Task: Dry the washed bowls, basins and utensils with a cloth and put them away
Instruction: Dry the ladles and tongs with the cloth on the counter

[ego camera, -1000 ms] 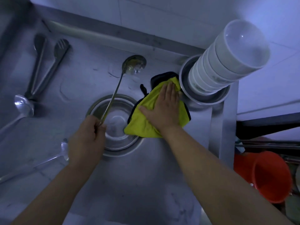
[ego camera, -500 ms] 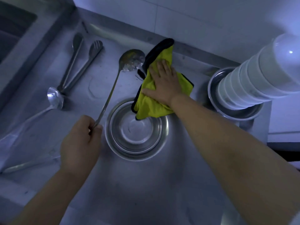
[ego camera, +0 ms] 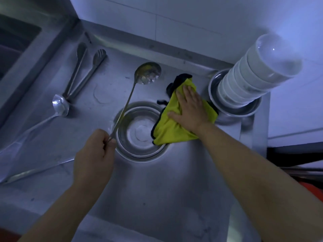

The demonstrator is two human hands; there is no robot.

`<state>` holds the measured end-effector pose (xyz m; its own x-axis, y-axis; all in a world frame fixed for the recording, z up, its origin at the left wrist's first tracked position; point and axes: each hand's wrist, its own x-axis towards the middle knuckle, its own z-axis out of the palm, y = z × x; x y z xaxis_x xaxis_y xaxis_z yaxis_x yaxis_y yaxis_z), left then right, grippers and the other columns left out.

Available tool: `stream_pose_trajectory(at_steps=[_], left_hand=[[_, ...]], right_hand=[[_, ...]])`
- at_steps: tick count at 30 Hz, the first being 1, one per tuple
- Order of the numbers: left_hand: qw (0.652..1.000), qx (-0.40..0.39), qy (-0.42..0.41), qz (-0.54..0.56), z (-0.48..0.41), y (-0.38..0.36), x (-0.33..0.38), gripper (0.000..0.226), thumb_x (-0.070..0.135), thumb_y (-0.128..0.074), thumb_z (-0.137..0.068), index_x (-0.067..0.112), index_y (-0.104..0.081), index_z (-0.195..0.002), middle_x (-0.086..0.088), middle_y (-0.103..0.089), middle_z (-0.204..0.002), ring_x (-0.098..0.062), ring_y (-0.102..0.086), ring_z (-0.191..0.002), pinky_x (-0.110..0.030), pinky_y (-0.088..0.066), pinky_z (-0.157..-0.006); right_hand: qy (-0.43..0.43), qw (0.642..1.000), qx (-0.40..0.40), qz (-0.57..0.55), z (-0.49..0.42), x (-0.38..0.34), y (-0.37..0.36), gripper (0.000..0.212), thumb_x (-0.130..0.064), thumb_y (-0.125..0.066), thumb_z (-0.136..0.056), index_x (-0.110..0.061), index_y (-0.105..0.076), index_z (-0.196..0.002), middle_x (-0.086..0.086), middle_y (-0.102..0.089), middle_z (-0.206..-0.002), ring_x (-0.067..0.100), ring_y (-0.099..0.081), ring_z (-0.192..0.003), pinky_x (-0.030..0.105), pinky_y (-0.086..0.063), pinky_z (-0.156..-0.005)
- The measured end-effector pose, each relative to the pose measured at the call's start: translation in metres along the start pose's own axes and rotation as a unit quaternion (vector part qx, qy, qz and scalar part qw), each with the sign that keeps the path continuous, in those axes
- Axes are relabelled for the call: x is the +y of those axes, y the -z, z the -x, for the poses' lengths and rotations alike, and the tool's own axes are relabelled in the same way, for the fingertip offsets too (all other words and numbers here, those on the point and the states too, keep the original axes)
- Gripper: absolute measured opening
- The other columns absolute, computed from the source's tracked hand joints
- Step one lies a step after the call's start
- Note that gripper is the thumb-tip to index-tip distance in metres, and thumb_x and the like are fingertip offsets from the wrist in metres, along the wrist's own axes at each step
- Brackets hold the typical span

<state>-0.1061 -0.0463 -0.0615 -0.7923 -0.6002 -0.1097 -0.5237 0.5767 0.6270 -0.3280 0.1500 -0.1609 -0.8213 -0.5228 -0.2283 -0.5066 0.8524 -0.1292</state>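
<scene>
Lately moved: yellow cloth, pressed flat under right hand with fingers straight, slid from beside the skimmer ladle head to the steel basin right rim, near stacked white bowls. Left hand still pinched the ladle's handle end. Judged: ladle drying not yet begun.

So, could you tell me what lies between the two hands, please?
In the head view, a steel basin sits between the left hand, holding the skimmer, and the right hand, pressing the yellow cloth.
</scene>
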Motion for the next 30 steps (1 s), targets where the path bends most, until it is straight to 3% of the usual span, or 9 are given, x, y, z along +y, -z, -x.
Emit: stream_pose_trajectory(at_steps=[5, 9, 11, 16, 19, 22, 26, 30], left_hand=[[1.0, -0.022, -0.022, -0.004, 0.02, -0.006, -0.015, 0.023, 0.023, -0.049, -0.093, 0.016, -0.038, -0.073, -0.003, -0.047, -0.059, -0.021, -0.047, -0.056, -0.035, -0.036, -0.053], [0.997, -0.06, -0.037, -0.023, 0.038, -0.015, -0.021, 0.023, 0.024, -0.05, -0.093, 0.016, -0.038, -0.074, -0.003, -0.047, -0.059, -0.025, -0.047, -0.055, -0.035, -0.034, -0.05], [0.996, -0.075, -0.048, -0.03, 0.046, -0.02, -0.018, 0.024, 0.023, -0.051, -0.092, 0.018, -0.037, -0.073, -0.002, -0.048, -0.062, -0.03, -0.049, -0.058, -0.04, -0.04, -0.054], [0.988, -0.11, -0.094, -0.052, 0.064, -0.036, -0.005, 0.016, 0.022, -0.048, -0.093, 0.016, -0.042, -0.08, -0.006, -0.053, -0.075, -0.034, -0.054, -0.068, -0.039, -0.04, -0.06], [0.978, -0.125, -0.139, -0.089, 0.068, -0.048, -0.005, 0.014, 0.024, -0.046, -0.093, 0.018, -0.041, -0.081, -0.006, -0.054, -0.079, -0.035, -0.056, -0.068, -0.039, -0.042, -0.059], [0.971, -0.135, -0.165, -0.111, 0.072, -0.057, -0.002, 0.013, 0.022, -0.046, -0.093, 0.015, -0.042, -0.084, -0.007, -0.054, -0.08, -0.035, -0.055, -0.066, -0.04, -0.043, -0.058], [0.961, -0.153, -0.191, -0.129, 0.08, -0.066, 0.007, 0.016, 0.02, -0.044, -0.095, 0.012, -0.037, -0.083, -0.005, -0.047, -0.074, -0.028, -0.044, -0.06, -0.035, -0.033, -0.056], [0.949, -0.183, -0.224, -0.126, 0.093, -0.078, 0.015, 0.014, 0.018, -0.04, -0.097, 0.011, -0.036, -0.085, -0.007, -0.045, -0.081, -0.036, -0.053, -0.072, -0.038, -0.034, -0.06]], right_hand=[[-0.076, 0.997, 0.014, -0.03, 0.001, -0.002, -0.001, 0.083, -0.064, -0.031, -0.092, -0.016, 0.0, -0.152, 0.01, 0.008, -0.159, 0.024, 0.01, -0.146, 0.039, 0.006, -0.117], [-0.083, 0.996, 0.03, -0.022, 0.07, 0.0, -0.017, 0.078, -0.059, -0.03, -0.094, -0.013, -0.003, -0.152, 0.013, 0.003, -0.159, 0.025, 0.006, -0.146, 0.04, 0.003, -0.118], [-0.091, 0.996, 0.019, -0.012, 0.107, 0.015, -0.022, 0.079, -0.06, -0.028, -0.094, -0.012, -0.005, -0.152, 0.013, 0.0, -0.159, 0.025, 0.004, -0.146, 0.041, 0.001, -0.119], [-0.159, 0.985, 0.001, 0.066, 0.15, 0.059, -0.013, 0.093, -0.068, -0.002, -0.081, -0.008, -0.008, -0.151, 0.017, -0.009, -0.158, 0.031, -0.005, -0.145, 0.042, -0.004, -0.118], [-0.201, 0.972, -0.01, 0.118, 0.158, 0.064, -0.01, 0.087, -0.066, -0.004, -0.087, -0.006, -0.011, -0.15, 0.016, -0.013, -0.157, 0.03, -0.006, -0.145, 0.045, -0.003, -0.118], [-0.233, 0.966, 0.037, 0.103, 0.186, 0.064, -0.016, 0.086, -0.062, -0.008, -0.087, -0.003, -0.027, -0.147, 0.018, -0.025, -0.154, 0.031, -0.014, -0.144, 0.048, -0.009, -0.117], [-0.223, 0.969, 0.052, 0.089, 0.237, 0.044, -0.034, 0.077, -0.056, -0.021, -0.09, -0.002, -0.038, -0.142, 0.02, -0.03, -0.151, 0.032, -0.019, -0.143, 0.05, -0.013, -0.115], [-0.217, 0.971, 0.049, 0.086, 0.298, 0.008, -0.054, 0.072, -0.052, -0.029, -0.09, -0.002, -0.039, -0.142, 0.018, -0.031, -0.151, 0.032, -0.022, -0.143, 0.051, -0.021, -0.112]])
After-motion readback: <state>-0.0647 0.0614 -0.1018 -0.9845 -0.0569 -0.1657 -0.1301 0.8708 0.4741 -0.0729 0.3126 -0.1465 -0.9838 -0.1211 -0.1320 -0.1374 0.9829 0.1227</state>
